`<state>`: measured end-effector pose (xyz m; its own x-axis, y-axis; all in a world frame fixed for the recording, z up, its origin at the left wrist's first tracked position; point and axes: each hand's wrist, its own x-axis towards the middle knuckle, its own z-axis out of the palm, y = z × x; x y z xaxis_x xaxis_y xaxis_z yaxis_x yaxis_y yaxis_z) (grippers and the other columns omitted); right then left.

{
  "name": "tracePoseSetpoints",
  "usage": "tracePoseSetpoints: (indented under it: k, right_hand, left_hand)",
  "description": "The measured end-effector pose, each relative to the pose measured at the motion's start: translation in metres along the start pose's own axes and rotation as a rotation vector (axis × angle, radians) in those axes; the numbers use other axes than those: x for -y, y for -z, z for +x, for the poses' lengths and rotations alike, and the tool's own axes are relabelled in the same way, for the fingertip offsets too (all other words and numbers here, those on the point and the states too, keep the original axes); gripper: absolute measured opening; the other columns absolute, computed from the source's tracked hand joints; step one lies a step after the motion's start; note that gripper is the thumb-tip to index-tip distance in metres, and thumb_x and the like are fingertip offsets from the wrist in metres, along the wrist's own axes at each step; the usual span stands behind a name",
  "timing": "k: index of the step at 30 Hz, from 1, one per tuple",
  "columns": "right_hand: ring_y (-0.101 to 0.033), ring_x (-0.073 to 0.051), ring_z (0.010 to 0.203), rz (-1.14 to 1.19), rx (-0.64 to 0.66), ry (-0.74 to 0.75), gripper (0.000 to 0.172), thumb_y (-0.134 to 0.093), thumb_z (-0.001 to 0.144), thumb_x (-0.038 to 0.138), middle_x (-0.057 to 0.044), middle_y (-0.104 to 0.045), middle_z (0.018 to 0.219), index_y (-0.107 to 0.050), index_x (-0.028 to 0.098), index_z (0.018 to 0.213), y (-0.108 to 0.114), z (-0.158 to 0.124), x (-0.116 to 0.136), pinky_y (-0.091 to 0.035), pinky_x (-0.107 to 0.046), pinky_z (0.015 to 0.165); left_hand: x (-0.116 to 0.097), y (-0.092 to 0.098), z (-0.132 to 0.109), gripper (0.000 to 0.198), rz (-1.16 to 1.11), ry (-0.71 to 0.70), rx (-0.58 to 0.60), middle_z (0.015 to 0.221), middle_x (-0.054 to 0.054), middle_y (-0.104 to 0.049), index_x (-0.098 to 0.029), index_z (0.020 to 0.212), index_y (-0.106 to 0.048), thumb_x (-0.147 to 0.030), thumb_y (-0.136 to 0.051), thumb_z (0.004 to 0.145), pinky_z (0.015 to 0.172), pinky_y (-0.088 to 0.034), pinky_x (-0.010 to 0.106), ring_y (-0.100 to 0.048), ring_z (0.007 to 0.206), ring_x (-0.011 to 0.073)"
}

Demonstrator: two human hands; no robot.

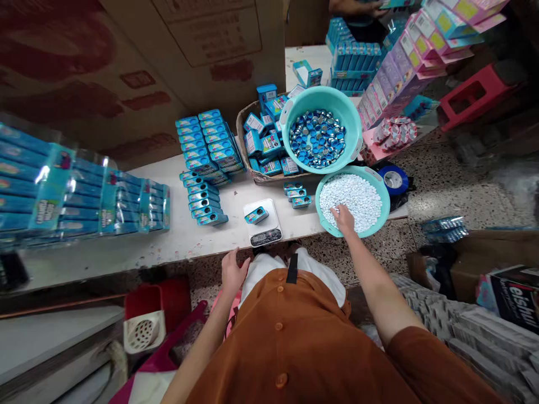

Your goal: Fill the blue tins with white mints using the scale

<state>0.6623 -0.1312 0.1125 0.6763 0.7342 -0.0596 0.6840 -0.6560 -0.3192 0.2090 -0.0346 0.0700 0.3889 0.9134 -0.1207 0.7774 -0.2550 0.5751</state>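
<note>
My right hand (344,219) rests at the near edge of a teal plastic basin (381,205), its fingers among the white mints (351,202) heaped inside. My left hand (233,272) hangs open at the table's front edge, next to a small digital scale (263,235). One blue tin (256,215) lies on that scale. Left of it stands a row of blue tins (205,202), and several small tins (297,194) sit by the mint basin. A second teal basin (356,126) holds loose blue-and-silver lids (317,137).
Under the second basin, a cardboard tray (248,137) holds jumbled blue boxes. Wrapped blue packs (71,196) lie at the table's left end, before a large cardboard carton (210,39). Pink and purple boxes (404,73), blue tape (393,179) and a co-worker's hand (362,7) are beyond.
</note>
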Motion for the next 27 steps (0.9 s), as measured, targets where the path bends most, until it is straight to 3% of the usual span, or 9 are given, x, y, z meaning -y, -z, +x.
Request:
tracePoseSetpoints:
  k: [3, 6, 9, 12, 16, 19, 21, 27]
  right_hand:
    - [-0.045, -0.016, 0.070, 0.113, -0.053, -0.115, 0.034, -0.044, 0.088, 0.050, -0.003, -0.055, 0.075, -0.053, 0.020, 0.075, 0.010, 0.009, -0.002, -0.031, -0.026, 0.064]
    - [-0.042, -0.014, 0.063, 0.294, -0.221, -0.264, 0.036, -0.047, 0.086, 0.049, 0.000, -0.050, 0.063, -0.048, 0.020, 0.065, 0.021, 0.021, 0.001, -0.031, -0.026, 0.061]
    - [-0.037, -0.012, 0.054, 0.666, -0.311, -0.481, 0.035, -0.049, 0.083, 0.046, 0.004, -0.043, 0.055, -0.041, 0.021, 0.060, 0.033, 0.031, 0.014, -0.030, -0.024, 0.052]
    - [-0.024, -0.007, 0.040, 1.252, -0.143, -0.693, 0.028, -0.047, 0.084, 0.036, 0.008, -0.033, 0.049, -0.036, 0.022, 0.063, 0.045, 0.035, 0.037, -0.019, -0.021, 0.039]
    - [-0.019, -0.005, 0.034, 1.786, 0.282, -0.711, 0.020, -0.041, 0.083, 0.022, 0.010, -0.026, 0.047, -0.035, 0.021, 0.064, 0.048, 0.026, 0.084, -0.015, -0.017, 0.032]
    - [-0.024, -0.004, 0.033, 1.926, 0.452, -0.720, 0.014, -0.038, 0.082, 0.017, 0.008, -0.035, 0.050, -0.042, 0.019, 0.069, 0.030, 0.015, 0.130, -0.019, -0.015, 0.030]
    - [-0.028, -0.004, 0.035, 1.963, 0.497, -0.759, 0.015, -0.035, 0.083, 0.016, 0.005, -0.044, 0.055, -0.046, 0.018, 0.073, 0.009, 0.008, 0.161, -0.020, -0.014, 0.030]
    - [-0.039, -0.006, 0.040, 1.962, 0.399, -0.935, 0.030, -0.031, 0.092, 0.024, 0.003, -0.047, 0.052, -0.045, 0.018, 0.066, -0.051, 0.001, 0.231, -0.027, -0.014, 0.033]
  left_hand:
    - [-0.006, 0.003, 0.002, 0.051, -0.002, -0.006, 0.007, 0.114, 0.016, -0.057, -0.012, 0.125, -0.051, -0.044, -0.053, 0.084, 0.101, -0.041, 0.048, -0.049, 0.113, 0.0317]
    - [-0.009, 0.004, 0.001, 0.048, -0.020, -0.008, 0.004, 0.115, 0.015, -0.057, -0.014, 0.124, -0.051, -0.043, -0.052, 0.085, 0.102, -0.040, 0.047, -0.049, 0.114, 0.0310]
    - [-0.009, 0.006, 0.000, 0.045, -0.029, -0.006, -0.003, 0.114, 0.014, -0.057, -0.016, 0.123, -0.052, -0.041, -0.052, 0.086, 0.102, -0.039, 0.047, -0.050, 0.113, 0.0302]
    - [-0.009, 0.008, -0.001, 0.043, -0.043, 0.001, -0.005, 0.113, 0.014, -0.059, -0.015, 0.121, -0.053, -0.041, -0.051, 0.087, 0.102, -0.039, 0.046, -0.051, 0.112, 0.0293]
    - [-0.005, 0.012, -0.001, 0.039, -0.078, 0.014, -0.001, 0.111, 0.013, -0.060, -0.016, 0.118, -0.055, -0.040, -0.050, 0.087, 0.102, -0.038, 0.046, -0.052, 0.110, 0.0285]
    - [0.001, 0.015, 0.000, 0.037, -0.089, 0.032, -0.012, 0.110, 0.013, -0.061, -0.016, 0.116, -0.056, -0.040, -0.050, 0.087, 0.101, -0.039, 0.046, -0.053, 0.109, 0.0283]
    - [0.006, 0.017, 0.000, 0.037, -0.093, 0.034, -0.016, 0.109, 0.013, -0.061, -0.015, 0.116, -0.056, -0.039, -0.051, 0.088, 0.101, -0.039, 0.046, -0.053, 0.108, 0.0285]
    - [0.021, 0.029, 0.004, 0.034, -0.126, 0.030, 0.008, 0.107, 0.012, -0.062, -0.016, 0.113, -0.058, -0.038, -0.051, 0.088, 0.098, -0.040, 0.045, -0.053, 0.105, 0.0279]
